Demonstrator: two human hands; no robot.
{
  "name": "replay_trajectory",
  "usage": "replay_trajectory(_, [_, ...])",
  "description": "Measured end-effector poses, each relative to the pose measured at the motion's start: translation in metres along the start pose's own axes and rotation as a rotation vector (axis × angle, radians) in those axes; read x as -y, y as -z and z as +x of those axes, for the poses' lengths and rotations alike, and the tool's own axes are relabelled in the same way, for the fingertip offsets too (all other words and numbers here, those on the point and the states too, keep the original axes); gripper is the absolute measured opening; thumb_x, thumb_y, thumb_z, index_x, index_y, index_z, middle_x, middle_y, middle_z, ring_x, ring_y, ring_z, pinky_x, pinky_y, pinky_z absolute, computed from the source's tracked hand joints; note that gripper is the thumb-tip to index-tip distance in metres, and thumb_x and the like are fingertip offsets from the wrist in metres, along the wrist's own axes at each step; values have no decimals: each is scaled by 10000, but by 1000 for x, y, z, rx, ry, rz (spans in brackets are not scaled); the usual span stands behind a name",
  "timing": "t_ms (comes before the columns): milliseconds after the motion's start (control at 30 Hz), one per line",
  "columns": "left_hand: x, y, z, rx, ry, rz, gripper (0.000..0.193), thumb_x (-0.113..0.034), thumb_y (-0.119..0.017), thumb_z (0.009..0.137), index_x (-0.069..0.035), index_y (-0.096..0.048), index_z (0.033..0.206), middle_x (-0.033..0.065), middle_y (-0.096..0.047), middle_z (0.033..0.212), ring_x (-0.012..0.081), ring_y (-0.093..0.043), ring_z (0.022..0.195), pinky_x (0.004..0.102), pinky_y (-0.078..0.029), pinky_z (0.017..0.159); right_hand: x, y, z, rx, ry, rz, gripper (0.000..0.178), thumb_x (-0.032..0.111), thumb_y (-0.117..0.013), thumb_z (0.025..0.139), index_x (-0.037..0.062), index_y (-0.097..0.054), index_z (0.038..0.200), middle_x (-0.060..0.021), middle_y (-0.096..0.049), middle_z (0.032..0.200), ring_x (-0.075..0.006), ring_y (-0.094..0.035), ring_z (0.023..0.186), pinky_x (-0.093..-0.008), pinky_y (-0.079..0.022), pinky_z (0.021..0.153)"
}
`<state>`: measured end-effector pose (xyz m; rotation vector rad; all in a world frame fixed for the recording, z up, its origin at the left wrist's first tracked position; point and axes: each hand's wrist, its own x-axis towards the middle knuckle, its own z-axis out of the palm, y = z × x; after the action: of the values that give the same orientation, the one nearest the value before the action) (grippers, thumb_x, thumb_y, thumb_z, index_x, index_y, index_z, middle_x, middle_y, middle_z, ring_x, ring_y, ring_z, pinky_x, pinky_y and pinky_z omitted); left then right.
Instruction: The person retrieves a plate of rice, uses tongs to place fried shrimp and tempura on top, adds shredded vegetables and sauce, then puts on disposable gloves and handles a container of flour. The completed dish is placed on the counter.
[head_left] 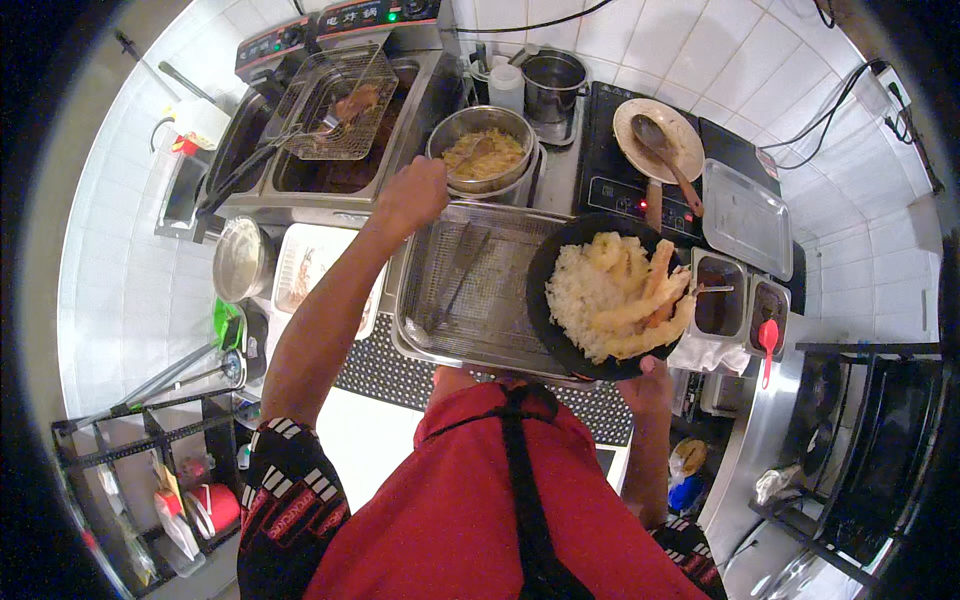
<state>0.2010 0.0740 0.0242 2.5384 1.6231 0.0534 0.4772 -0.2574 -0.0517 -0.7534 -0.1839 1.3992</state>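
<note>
“Since you're looking at the black bowl, how does it look, and where is it?”

“Round, dark and well filled — white rice heaped on its left, long battered pieces in pale gold and orange fanned over the right, rounder ones at the back; it sits over the right end of the wire-mesh tray”

“And the hands?”

“The right hand grips the bowl at its near right edge; the left hand, fingers bent inward, is at the near left side of the steel bowl of yellowish food — whether it's holding anything, I cannot tell”
</note>
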Motion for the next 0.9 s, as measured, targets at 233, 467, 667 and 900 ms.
replay_trajectory(233, [12,-11,23,83,2,-88,254,-147,-564,822,55,-654,949,326,-634,1003,473,-631,957,523,-522,849,6,-4,8,137,31,73,736,139,-727,792,69,-356,1424,-114,-499,1377,-295,-515,1251,-482,-461,1029])
replay_trajectory(467, [-5,-5,15,43,110,-71,253,-160,-559,838,54,-653,935,304,-655,944,447,-637,976,518,-518,851,4,-8,9,137,42,-13,740,219,-722,827,40,-329,1428,-106,-481,1386,-295,-491,1273,-453,-424,1059])
replay_trajectory(667, [3,22,14,340,217,-489,348,-243,-587,867,70,-665,736,268,-664,780,423,-658,733,498,-542,636,3,-12,9,97,43,-40,757,219,-747,809,24,-339,1416,-92,-484,1379,-283,-483,1276,-450,-390,1082])
replay_trajectory(900, [23,-38,37,-379,-445,27,407,-304,-569,916,18,-636,677,111,-591,607,156,-562,475,313,-430,374,1,-14,14,122,66,14,724,218,-757,798,25,-384,1388,-87,-521,1337,-279,-505,1247,-445,-396,1076])
